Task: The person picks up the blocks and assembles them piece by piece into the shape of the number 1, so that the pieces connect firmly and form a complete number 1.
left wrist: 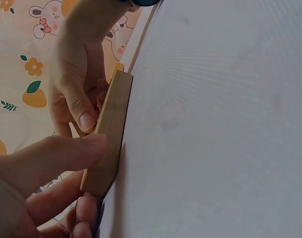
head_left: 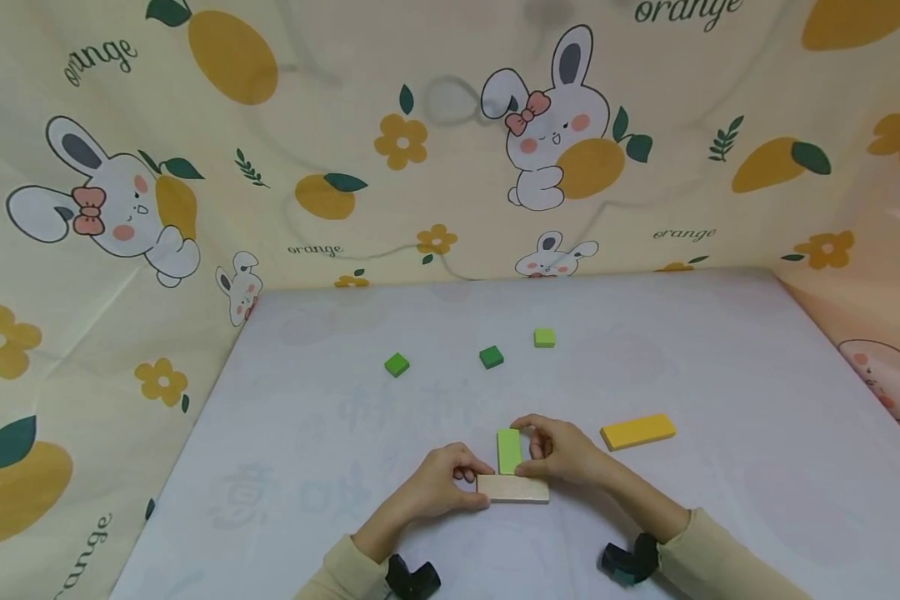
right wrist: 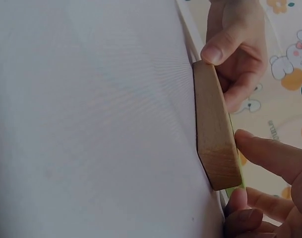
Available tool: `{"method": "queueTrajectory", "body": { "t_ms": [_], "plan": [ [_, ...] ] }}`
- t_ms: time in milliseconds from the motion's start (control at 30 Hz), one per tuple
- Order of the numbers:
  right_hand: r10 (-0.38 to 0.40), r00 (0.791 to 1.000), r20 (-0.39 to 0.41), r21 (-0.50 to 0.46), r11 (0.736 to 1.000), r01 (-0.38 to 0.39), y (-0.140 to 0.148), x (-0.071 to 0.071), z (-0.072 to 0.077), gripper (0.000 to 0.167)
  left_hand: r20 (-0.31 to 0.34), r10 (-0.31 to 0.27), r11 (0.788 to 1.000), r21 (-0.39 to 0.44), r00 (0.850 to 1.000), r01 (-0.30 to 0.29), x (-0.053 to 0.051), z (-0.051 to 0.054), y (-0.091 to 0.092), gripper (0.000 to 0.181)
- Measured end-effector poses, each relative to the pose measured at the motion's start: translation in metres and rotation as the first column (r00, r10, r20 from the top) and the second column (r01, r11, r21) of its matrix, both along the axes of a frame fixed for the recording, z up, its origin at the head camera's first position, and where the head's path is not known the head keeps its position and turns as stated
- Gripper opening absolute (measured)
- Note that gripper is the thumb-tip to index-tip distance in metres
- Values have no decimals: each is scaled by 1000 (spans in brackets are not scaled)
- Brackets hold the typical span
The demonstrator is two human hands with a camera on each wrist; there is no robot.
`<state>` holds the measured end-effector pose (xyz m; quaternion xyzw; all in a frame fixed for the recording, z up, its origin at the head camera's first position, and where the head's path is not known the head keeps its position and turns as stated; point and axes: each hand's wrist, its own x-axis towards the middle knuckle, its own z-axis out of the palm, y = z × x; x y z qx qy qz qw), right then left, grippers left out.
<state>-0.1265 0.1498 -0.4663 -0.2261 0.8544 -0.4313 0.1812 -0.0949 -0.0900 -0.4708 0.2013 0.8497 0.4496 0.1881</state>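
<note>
On the white table [head_left: 720,358], the left hand [head_left: 437,485] pinches the left end of a plain wooden block [head_left: 517,489]. The right hand [head_left: 568,454] pinches a light green block [head_left: 508,452] just behind it. A yellow block [head_left: 639,432] lies to the right. The bunny cloth [head_left: 450,50] says "orange" in curly letters.

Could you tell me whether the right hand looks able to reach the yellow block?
Probably yes: the yellow block lies right of the right hand, with nothing visible between them, though the hand would first need to release the long green block it holds.
</note>
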Motion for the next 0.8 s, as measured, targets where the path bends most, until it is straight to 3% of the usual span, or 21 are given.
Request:
{"method": "queueTrajectory", "body": {
  "t_ms": [200, 467, 800],
  "plan": [
    [-99, 995, -10, 8, 995, 99, 7, 5, 5, 60, 6, 2, 1000, -9, 1000, -2, -1, 1, 1, 29],
    [-223, 972, -70, -7, 975, 223, 30, 7, 14, 53, 12, 6, 1000, -4, 1000, -5, 0, 2, 1, 30],
    [-195, 966, -167, -30, 981, 193, 74, 3, 28, 40, 15, 2, 1000, -5, 1000, -2, 0, 2, 1, 30]
  ]
}}
